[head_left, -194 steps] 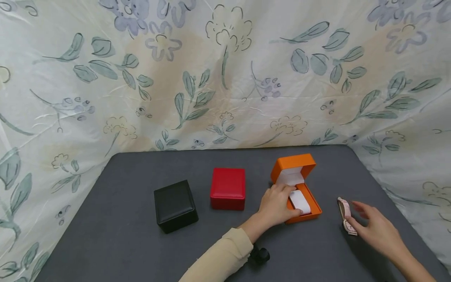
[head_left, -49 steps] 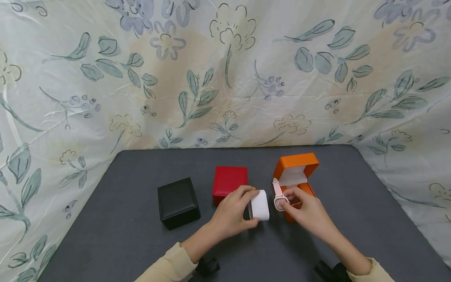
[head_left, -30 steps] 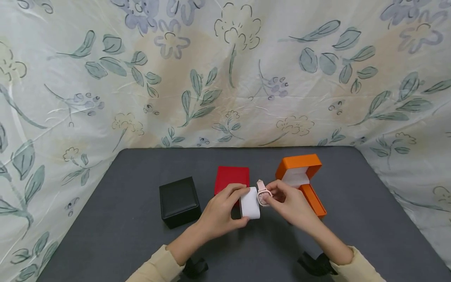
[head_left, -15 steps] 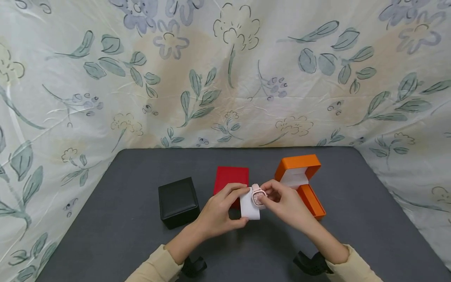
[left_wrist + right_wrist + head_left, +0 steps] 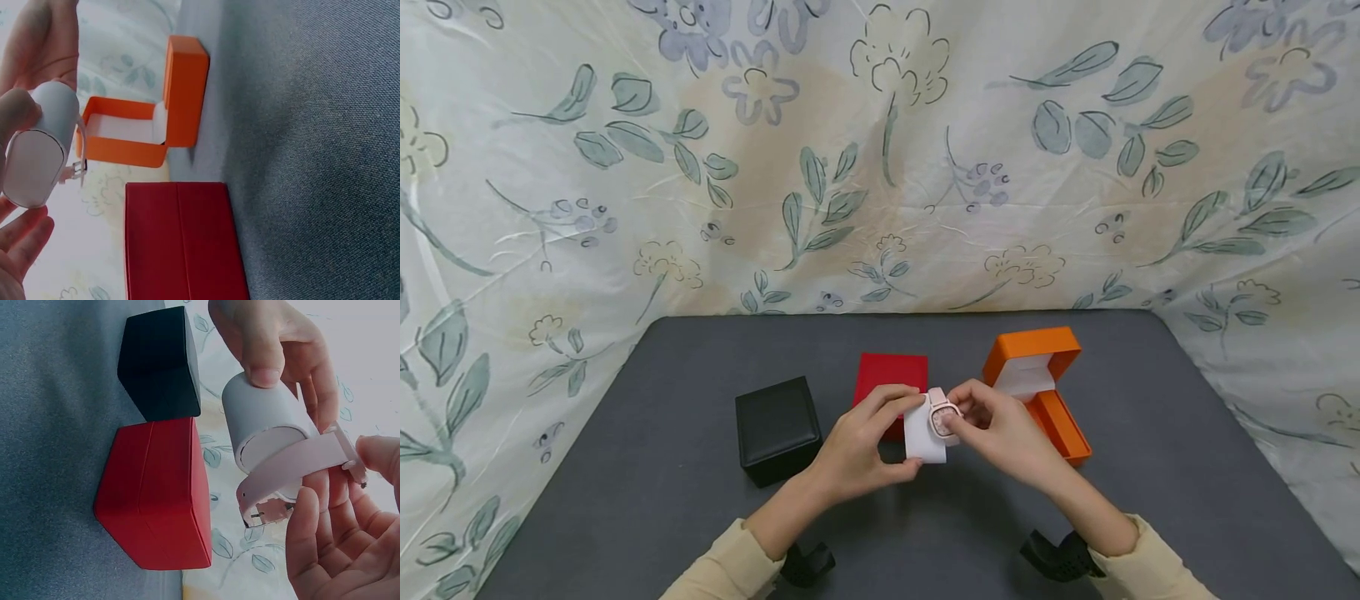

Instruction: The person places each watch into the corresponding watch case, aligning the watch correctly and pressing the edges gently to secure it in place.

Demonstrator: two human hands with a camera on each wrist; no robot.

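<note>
Between thumb and fingers, my left hand [image 5: 857,450] grips a white watch cushion [image 5: 921,437] above the table, in front of the red box. My right hand [image 5: 1011,433] pinches a pink wristwatch [image 5: 942,415] by its case, right up against the cushion's right end. In the right wrist view the pink strap [image 5: 294,464] hangs in a loop across the end face of the cushion [image 5: 259,409], its buckle [image 5: 272,512] dangling below. The left wrist view shows the cushion [image 5: 37,159] from its other end, with the watch mostly hidden behind it.
An orange watch box [image 5: 1036,343] stands with its lid up at the right, its base without the cushion. Behind the hands is a closed red box [image 5: 891,368]; a closed black box [image 5: 778,425] sits to the left. Floral cloth [image 5: 820,208] hangs behind the grey table [image 5: 625,500].
Earlier the cushion sat in the orange box and the watch lay on the table. Both were lifted and brought together at the middle; lately the watch moved left against the cushion.
</note>
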